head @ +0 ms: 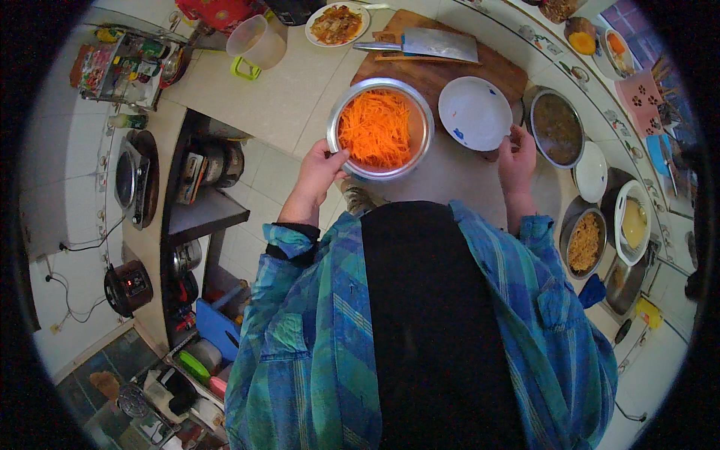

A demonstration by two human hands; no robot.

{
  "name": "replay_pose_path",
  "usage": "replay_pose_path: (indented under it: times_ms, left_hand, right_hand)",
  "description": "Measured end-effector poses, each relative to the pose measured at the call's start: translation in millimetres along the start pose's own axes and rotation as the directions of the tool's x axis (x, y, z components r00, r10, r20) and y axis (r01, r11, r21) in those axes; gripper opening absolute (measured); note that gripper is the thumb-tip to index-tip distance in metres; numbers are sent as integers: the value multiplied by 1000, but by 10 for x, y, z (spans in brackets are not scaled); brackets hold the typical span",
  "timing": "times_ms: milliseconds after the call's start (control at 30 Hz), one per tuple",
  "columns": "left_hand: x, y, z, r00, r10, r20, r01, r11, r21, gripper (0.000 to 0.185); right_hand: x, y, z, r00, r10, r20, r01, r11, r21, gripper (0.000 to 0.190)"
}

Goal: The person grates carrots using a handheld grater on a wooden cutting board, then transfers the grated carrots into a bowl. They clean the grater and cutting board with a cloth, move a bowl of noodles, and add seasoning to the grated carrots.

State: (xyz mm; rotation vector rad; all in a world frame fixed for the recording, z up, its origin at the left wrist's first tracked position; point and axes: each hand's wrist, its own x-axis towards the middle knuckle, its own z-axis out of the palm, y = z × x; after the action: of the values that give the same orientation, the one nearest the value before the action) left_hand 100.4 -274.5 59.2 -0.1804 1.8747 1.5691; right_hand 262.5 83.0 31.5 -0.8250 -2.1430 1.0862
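Observation:
A steel bowl (424, 146) full of shredded carrot (374, 129) is in my left hand (318, 174), the thumb over its near left rim. To the right, my right hand (516, 160) grips the near right edge of a white plate (472, 112) with small blue marks. The plate overlaps a wooden cutting board (506, 70) on the counter. Across the back of the board lies a cleaver (441, 45), its metal handle pointing left. What supports the steel bowl from below cannot be seen.
Right of the plate stand a pot of dark food (557, 126), a white dish (590, 171), a bowl of shredded food (586, 242) and a white colander (623, 225) beside the sink (624, 287). At the back are a plate of cooked food (337, 25) and a plastic measuring jug (256, 42).

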Motion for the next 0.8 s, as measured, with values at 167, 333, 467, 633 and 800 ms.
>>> replay_pose_path:
  times_ms: [167,333,467,633,800]
  left_hand:
    - [-90,221,110,998,62,33,-62,998,-10,20]
    - [-250,354,233,992,105,68,-98,990,-98,20]
    - [-306,363,249,988,110,113,-90,982,-165,20]
    - [-271,257,163,993,-9,119,36,974,-226,20]
    - [-183,154,98,994,-9,106,40,955,-295,20]
  right_hand:
    - [24,-870,226,791,-517,327,511,853,112,39]
    - [-62,-1408,879,503,-633,589,729,676,104,51]
    - [-129,-1492,1163,570,-465,677,673,737,-60,52]
    - [62,-1423,1228,479,-365,798,634,773,-26,47]
    - [288,-1481,1156,466,-563,683,636,750,184,47]
